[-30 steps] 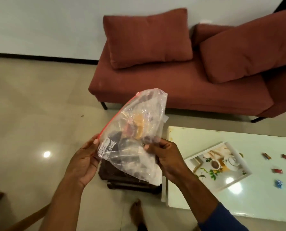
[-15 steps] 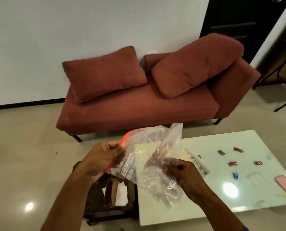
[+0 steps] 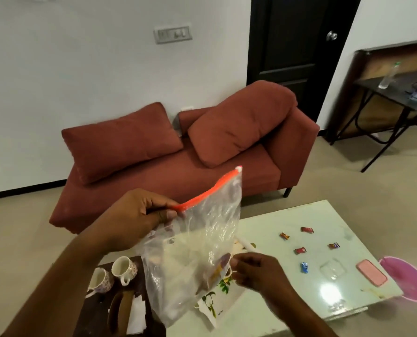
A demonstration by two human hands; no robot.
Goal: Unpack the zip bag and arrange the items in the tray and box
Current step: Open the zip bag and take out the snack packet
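Two hands share the bag above the worktop: your left hand pinches its red zip end to hang it upright, while your right hand's fingers pinch the lower side, apparently steadying it for emptying.

This is a living room in a home. A rust-red sofa with 2 loose cushions stands against a white wall that carries a switch plate. A dark panelled door with a round knob is beside it. Near the sofa, a low white counter holds wrapped sweets, and 2 floral mugs sit to its left over a tiled floor.
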